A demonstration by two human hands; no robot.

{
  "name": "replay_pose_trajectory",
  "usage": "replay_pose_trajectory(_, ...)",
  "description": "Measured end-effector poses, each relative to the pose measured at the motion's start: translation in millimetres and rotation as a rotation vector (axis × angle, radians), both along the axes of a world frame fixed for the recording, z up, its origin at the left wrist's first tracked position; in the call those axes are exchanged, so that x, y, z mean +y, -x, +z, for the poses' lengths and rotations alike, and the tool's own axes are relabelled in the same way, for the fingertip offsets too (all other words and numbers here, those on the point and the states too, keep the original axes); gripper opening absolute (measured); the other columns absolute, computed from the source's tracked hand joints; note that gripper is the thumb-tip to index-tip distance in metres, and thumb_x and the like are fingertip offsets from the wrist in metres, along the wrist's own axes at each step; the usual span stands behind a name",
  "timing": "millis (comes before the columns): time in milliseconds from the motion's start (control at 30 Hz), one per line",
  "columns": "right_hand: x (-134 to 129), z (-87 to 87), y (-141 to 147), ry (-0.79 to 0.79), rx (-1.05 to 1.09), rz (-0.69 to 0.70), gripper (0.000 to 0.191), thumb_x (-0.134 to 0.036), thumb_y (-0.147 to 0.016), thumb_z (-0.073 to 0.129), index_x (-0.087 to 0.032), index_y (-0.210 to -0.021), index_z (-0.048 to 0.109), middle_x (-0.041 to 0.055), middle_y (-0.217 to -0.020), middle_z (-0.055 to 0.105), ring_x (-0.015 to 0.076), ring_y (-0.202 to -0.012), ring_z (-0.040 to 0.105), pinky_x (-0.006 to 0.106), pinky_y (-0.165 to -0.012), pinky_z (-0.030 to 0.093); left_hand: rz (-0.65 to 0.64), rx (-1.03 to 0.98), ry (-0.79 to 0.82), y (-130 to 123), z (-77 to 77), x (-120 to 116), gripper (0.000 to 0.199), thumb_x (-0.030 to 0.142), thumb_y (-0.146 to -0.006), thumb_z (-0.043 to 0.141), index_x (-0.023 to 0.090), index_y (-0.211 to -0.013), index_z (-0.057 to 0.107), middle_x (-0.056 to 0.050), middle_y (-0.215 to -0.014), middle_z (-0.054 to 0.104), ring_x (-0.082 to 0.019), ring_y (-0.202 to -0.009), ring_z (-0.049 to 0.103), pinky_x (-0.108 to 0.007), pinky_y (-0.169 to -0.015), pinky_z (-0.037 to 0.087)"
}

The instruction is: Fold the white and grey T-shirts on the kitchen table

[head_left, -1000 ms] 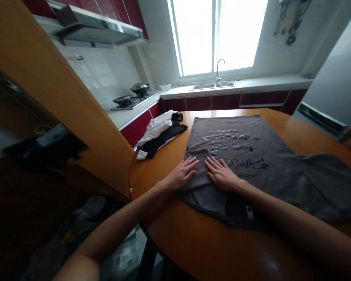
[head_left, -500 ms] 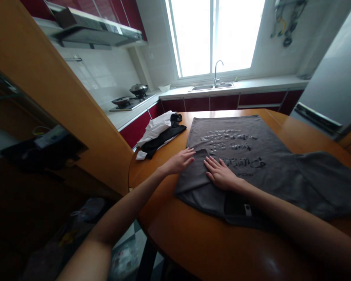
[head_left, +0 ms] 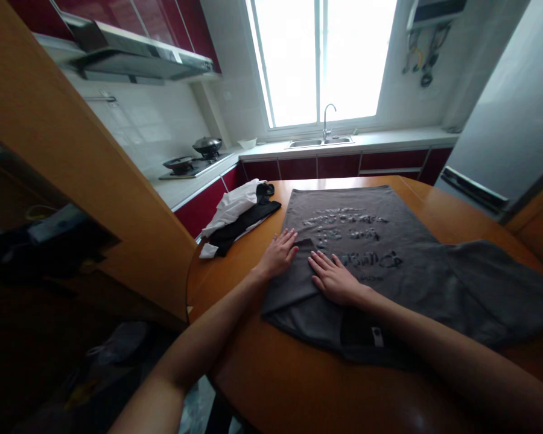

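Observation:
A dark grey shirt (head_left: 416, 283) with shiny black lettering lies spread on the wooden table (head_left: 262, 374), its neck opening and small label toward me. One sleeve reaches out to the right; the left one is folded in over the body. My left hand (head_left: 277, 253) rests open at the shirt's left edge, by the end of the folded sleeve. Flat on that sleeve, just left of the lettering, lies my right hand (head_left: 335, 278), fingers stretched out. Neither hand grips the cloth.
White and black clothes (head_left: 239, 214) are heaped at the table's far left. Behind the table are a sink (head_left: 321, 143), a stove with pans (head_left: 180, 164) and a window. A wooden partition (head_left: 131, 223) stands left, a fridge (head_left: 502, 114) right.
My view has tilted and shifted slightly, so the scene sits lower and further left. My left hand has turned a little, fingers pointing more away from me. The right hand stays flat on the shirt.

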State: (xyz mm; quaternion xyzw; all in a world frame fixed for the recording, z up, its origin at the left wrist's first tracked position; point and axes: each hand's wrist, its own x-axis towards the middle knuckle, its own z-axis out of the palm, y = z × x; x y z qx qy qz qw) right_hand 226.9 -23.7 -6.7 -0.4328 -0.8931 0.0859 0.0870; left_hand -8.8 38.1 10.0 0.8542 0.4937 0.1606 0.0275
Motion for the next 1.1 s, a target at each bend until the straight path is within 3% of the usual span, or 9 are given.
replay_pose_trajectory(67, 0.3, -0.5, 0.3, 0.003, 0.002, 0.003, 0.062, -0.041, -0.102, 0.031, -0.014, -0.158, 0.029, 0.0105, -0.165, 0.017, 0.0274, -0.154, 0.012, 0.055, -0.122, 0.014, -0.073, 0.029, 0.022, -3.0, -0.6, -0.1, 0.056, 0.042, -0.106, 0.029, 0.018, -0.156, 0.033, -0.009, -0.163, 0.028, -0.023, -0.153, 0.018, -0.046, -0.124, 0.02)
replay_pose_trajectory(233, -0.7, 1.9, 1.1, 0.005, 0.007, 0.001, 0.063, -0.041, -0.102, 0.031, -0.013, -0.158, 0.029, 0.0112, -0.165, 0.018, 0.0276, -0.154, 0.013, 0.055, -0.122, 0.014, -0.154, 0.161, 0.143, -5.1, -5.6, 6.5, 0.058, 0.044, -0.105, 0.029, 0.017, -0.157, 0.032, -0.009, -0.164, 0.025, -0.027, -0.153, 0.018, -0.052, -0.123, 0.018)
replay_pose_trajectory(433, -1.6, 5.2, 1.3, 0.009, 0.004, 0.005, 0.063, -0.04, -0.101, 0.031, -0.011, -0.157, 0.03, 0.0124, -0.164, 0.018, 0.0277, -0.153, 0.013, 0.056, -0.122, 0.014, -0.232, 0.113, 0.111, -17.7, -1.2, 32.1, 0.054, 0.032, -0.104, 0.032, 0.017, -0.156, 0.031, -0.01, -0.164, 0.025, -0.025, -0.153, 0.018, -0.05, -0.123, 0.02)
replay_pose_trajectory(700, -0.2, 3.6, 2.2, -0.012, 0.02, 0.011, 0.063, -0.041, -0.102, 0.032, -0.01, -0.157, 0.03, 0.0135, -0.164, 0.021, 0.0281, -0.153, 0.015, 0.056, -0.122, 0.014, -0.205, 0.082, 0.147, -26.1, -16.9, 41.9, 0.055, 0.03, -0.103, 0.031, 0.018, -0.157, 0.031, -0.009, -0.164, 0.026, -0.026, -0.152, 0.019, -0.052, -0.123, 0.02)
replay_pose_trajectory(833, 0.4, 1.9, 1.9, -0.015, 0.03, 0.007, 0.063, -0.042, -0.102, 0.032, -0.01, -0.157, 0.031, 0.0131, -0.164, 0.022, 0.0277, -0.153, 0.015, 0.056, -0.122, 0.014, -0.183, 0.002, 0.052, -26.1, -13.7, 39.5, 0.058, 0.028, -0.1, 0.036, 0.014, -0.156, 0.032, -0.011, -0.164, 0.026, -0.024, -0.153, 0.019, -0.048, -0.124, 0.02)
replay_pose_trajectory(933, 0.6, 1.3, 1.6, -0.01, 0.035, 0.01, 0.063, -0.042, -0.102, 0.032, -0.01, -0.157, 0.03, 0.0128, -0.164, 0.021, 0.0279, -0.153, 0.014, 0.057, -0.122, 0.014, -0.183, -0.041, 0.0, -26.4, -9.5, 36.1, 0.054, 0.028, -0.1, 0.038, 0.013, -0.151, 0.04, -0.012, -0.159, 0.036, -0.024, -0.151, 0.025, -0.047, -0.123, 0.023)
replay_pose_trajectory(1000, 0.5, 1.3, 1.7, -0.01, 0.035, 0.015, 0.063, -0.041, -0.102, 0.033, -0.01, -0.157, 0.03, 0.0132, -0.164, 0.022, 0.0281, -0.153, 0.015, 0.057, -0.122, 0.014, -0.186, -0.029, 0.02, -26.1, -8.4, 33.3, 0.052, 0.031, -0.101, 0.037, 0.013, -0.15, 0.043, -0.013, -0.158, 0.039, -0.024, -0.15, 0.028, -0.047, -0.123, 0.024)
replay_pose_trajectory(1100, 0.2, 1.3, 1.8, -0.018, 0.037, 0.014, 0.063, -0.041, -0.102, 0.033, -0.011, -0.157, 0.03, 0.0133, -0.164, 0.024, 0.028, -0.153, 0.015, 0.057, -0.122, 0.014, -0.173, 0.071, 0.117, -25.5, -9.2, 29.6, 0.056, 0.038, -0.103, 0.031, 0.012, -0.153, 0.037, -0.013, -0.161, 0.031, -0.026, -0.152, 0.021, -0.05, -0.123, 0.022)
